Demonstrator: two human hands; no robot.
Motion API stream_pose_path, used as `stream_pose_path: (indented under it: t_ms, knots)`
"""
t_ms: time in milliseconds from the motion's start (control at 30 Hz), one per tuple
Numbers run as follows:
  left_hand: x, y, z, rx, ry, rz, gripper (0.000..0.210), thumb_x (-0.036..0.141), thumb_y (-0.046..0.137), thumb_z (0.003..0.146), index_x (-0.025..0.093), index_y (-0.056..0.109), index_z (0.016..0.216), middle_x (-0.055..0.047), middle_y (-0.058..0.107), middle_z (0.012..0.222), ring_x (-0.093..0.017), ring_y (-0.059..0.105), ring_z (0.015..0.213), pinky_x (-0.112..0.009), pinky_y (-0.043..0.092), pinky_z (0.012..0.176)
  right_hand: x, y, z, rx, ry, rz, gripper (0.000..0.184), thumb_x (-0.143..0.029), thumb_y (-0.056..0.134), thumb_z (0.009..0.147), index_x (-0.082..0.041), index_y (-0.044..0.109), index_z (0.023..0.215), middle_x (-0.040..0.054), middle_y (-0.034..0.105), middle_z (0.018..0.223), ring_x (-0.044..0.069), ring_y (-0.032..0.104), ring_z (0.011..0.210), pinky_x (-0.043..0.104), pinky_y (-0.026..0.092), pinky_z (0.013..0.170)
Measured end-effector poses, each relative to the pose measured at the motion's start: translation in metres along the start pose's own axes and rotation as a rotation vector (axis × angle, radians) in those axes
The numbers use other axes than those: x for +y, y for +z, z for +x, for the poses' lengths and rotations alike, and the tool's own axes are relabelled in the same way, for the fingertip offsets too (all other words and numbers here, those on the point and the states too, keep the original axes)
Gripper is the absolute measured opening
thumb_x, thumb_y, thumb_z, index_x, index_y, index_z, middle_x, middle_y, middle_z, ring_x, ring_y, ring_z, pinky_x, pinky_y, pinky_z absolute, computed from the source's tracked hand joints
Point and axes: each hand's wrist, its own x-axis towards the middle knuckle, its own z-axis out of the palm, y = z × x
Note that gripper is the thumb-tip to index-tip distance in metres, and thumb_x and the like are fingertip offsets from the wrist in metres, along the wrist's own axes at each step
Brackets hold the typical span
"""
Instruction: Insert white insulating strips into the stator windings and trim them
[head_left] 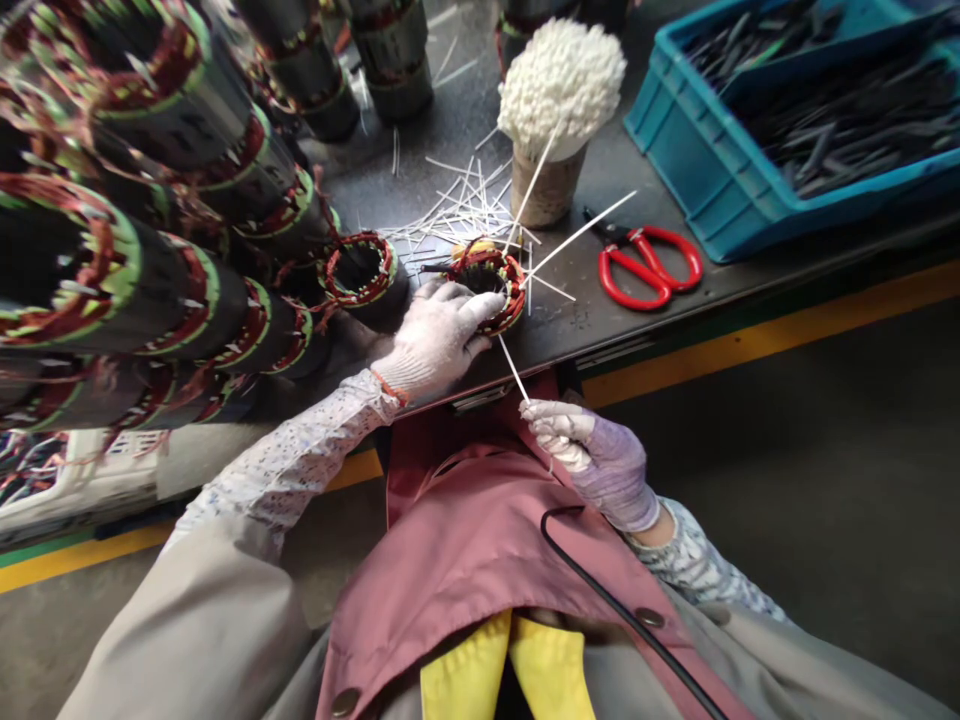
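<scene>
My left hand [439, 335], in a white knitted glove, lies over the near left rim of a motor stator [516, 305] with red-brown windings, its fingers curled onto it. My right hand [585, 450], in a white and purple glove, is closed in a pinch below the table edge. Between its fingertips is the end of a thin white cord [514, 368], which runs taut up to the stator's near side. Two more white cords [581, 235] stick out from the stator's far right side. Part of the stator is hidden under my left hand.
Stacked stators [172, 290] crowd the left, with a single stator [361, 270] beside my left hand. Loose white cords [465, 205] lie behind, near a cup [547, 185] packed with white cords. Red-handled scissors [649, 265] and a blue bin [720, 190] of dark pieces stand right.
</scene>
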Motion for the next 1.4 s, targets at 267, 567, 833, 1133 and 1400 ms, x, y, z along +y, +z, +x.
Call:
stream_pose_path:
  t_ms: [267,567,833,1133,1400]
  knots:
    - [-0.001,0.002,0.000,0.003,0.011,0.004,0.044,0.033,0.057,0.090,0.022,0.058,0.133,-0.006,0.069,0.122,-0.027,0.056,0.115,-0.047,0.034,0.108,0.000,0.005,0.009,0.010,0.037,-0.004,0.017,-0.017,0.063,0.089,-0.023,0.074,0.100,0.0044,0.076,0.105,0.018,0.074,0.094,0.028,0.064,0.082]
    - [-0.002,0.011,-0.008,0.173,-0.065,-0.110,0.052,0.030,0.058,0.089,0.017,0.050,0.139,-0.011,0.062,0.134,-0.025,0.055,0.125,-0.047,0.028,0.116,0.045,0.038,0.058,0.095,-0.070,-0.005,0.009,-0.023,0.067,0.085,-0.022,0.075,0.090,0.0036,0.077,0.095,0.017,0.074,0.088,0.028,0.062,0.084]
    - [-0.002,0.026,-0.014,0.341,-0.086,-0.214,0.027,0.028,0.056,0.094,0.023,0.064,0.119,-0.005,0.071,0.119,-0.017,0.064,0.116,-0.043,0.031,0.116,0.010,0.023,0.072,0.115,-0.089,-0.202,0.004,-0.023,0.069,0.084,-0.022,0.072,0.082,0.0028,0.074,0.084,0.015,0.070,0.079,0.027,0.058,0.075]
    - [-0.012,0.033,-0.011,0.508,0.029,-0.354,0.021,0.023,0.061,0.090,0.022,0.069,0.109,-0.004,0.075,0.111,-0.016,0.070,0.103,-0.041,0.034,0.113,0.017,0.028,0.104,-0.042,-0.067,-0.535,0.015,-0.027,0.068,0.082,-0.018,0.069,0.070,0.0041,0.069,0.070,0.016,0.063,0.066,0.027,0.049,0.064]
    - [-0.017,0.033,-0.010,0.503,0.068,-0.361,0.022,0.023,0.060,0.090,0.022,0.069,0.110,-0.004,0.075,0.111,-0.016,0.070,0.103,-0.042,0.033,0.113,0.013,0.028,0.107,-0.135,0.058,-0.574,0.023,-0.035,0.063,0.087,-0.018,0.072,0.075,0.0044,0.071,0.074,0.016,0.064,0.069,0.026,0.045,0.066]
